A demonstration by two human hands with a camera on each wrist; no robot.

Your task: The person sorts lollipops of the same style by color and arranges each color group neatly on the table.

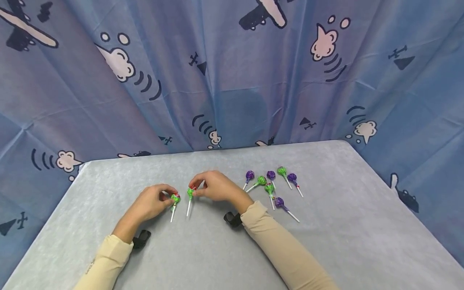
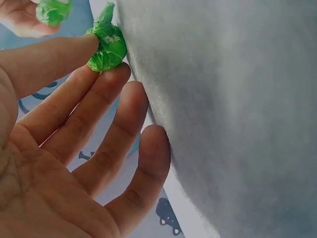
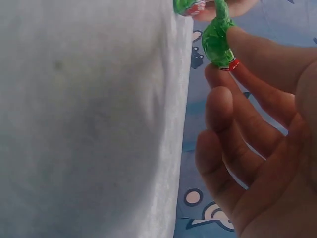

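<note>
My left hand (image 1: 152, 202) pinches a green-wrapped lollipop (image 1: 175, 198) by its round head, between thumb and fingers. Its white stick points toward the near edge of the table. In the left wrist view that green head (image 2: 108, 49) sits between the thumb and the fingertips. Just to the right, my right hand (image 1: 214, 186) pinches another green lollipop (image 1: 190, 192), also by the head, with the stick slanting down toward me. The right wrist view shows this wrapper (image 3: 218, 43) with a red patch against the fingers. Both lollipops are side by side, a small gap apart.
Right of my right hand lies a loose group of purple lollipops (image 1: 279, 202) and green lollipops (image 1: 269, 188), sticks mostly toward me. All are on a table with a pale grey cover (image 1: 348, 225). A blue patterned curtain (image 1: 239, 108) hangs behind the far edge.
</note>
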